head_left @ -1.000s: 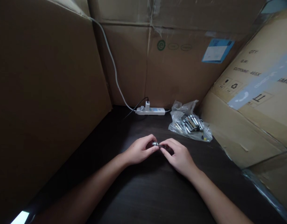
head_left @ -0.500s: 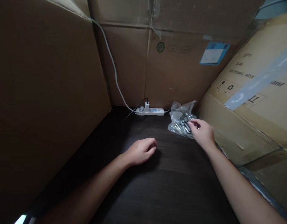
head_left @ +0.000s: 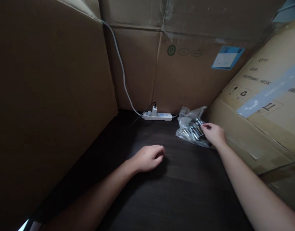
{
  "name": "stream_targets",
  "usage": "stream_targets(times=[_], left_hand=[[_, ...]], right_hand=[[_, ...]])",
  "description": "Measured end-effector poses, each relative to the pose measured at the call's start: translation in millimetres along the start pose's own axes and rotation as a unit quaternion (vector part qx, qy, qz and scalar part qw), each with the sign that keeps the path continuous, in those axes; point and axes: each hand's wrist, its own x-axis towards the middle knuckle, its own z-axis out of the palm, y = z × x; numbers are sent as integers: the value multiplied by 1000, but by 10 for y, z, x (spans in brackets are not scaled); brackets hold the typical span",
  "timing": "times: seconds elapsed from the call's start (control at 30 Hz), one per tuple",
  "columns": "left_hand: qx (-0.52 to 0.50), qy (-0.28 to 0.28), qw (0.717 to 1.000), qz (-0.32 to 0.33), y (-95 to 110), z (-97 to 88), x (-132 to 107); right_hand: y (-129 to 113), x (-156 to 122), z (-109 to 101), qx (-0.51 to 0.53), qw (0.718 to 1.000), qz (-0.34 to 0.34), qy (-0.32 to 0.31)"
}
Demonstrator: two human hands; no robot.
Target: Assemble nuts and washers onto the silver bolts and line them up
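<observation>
A clear plastic bag (head_left: pixel 184 122) lies open on the dark tabletop, with several shiny cylindrical metal fittings (head_left: pixel 194 133) spread on it. My right hand (head_left: pixel 214 134) is at the bag's right side, thumb and fingertips pinched at the end of one silver fitting. The hand covers part of the pile. My left hand (head_left: pixel 149 157) rests low over the tabletop, left of the bag and apart from it. Its fingers are curled in towards the thumb, and the inside of the grip is hidden.
A white power strip (head_left: pixel 161 116) with a plugged-in charger (head_left: pixel 154 111) and thin black cable lies by the back cardboard wall (head_left: pixel 135 64). A white cord (head_left: pixel 122 67) runs up from it. Large cardboard boxes stand left (head_left: pixel 53 80) and right (head_left: pixel 262 131).
The view has shifted slightly, so everything sits a little further right. My right hand keeps pinching at the pile, and some fittings show more clearly. My left hand has barely moved.
</observation>
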Motion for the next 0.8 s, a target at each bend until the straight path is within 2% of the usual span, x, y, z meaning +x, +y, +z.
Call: stream_targets(times=[0.17,0.27,0.37,0.5,0.67,0.8], left_hand=[[-7,-7,1000,5,-3,-3,-10],[-7,-7,1000,15,-10,3,-15],[-6,-6,1000,11,-8,3,-16],[-13,-20,1000,4,9,-10,-19],[-6,-15,1000,8,16,-8,-20],[-11,-4,1000,5,15,9,-17]], right_hand=[[-98,-163,-69,-36,997,-63,31],[-268,-336,-97,-70,993,-89,-23],[-410,-485,-79,-128,986,-75,-79],[-447,-550,-1,-174,981,-57,-62],[-405,-528,52,-161,984,-58,-57],[-479,-595,-61,-82,994,-64,-24]])
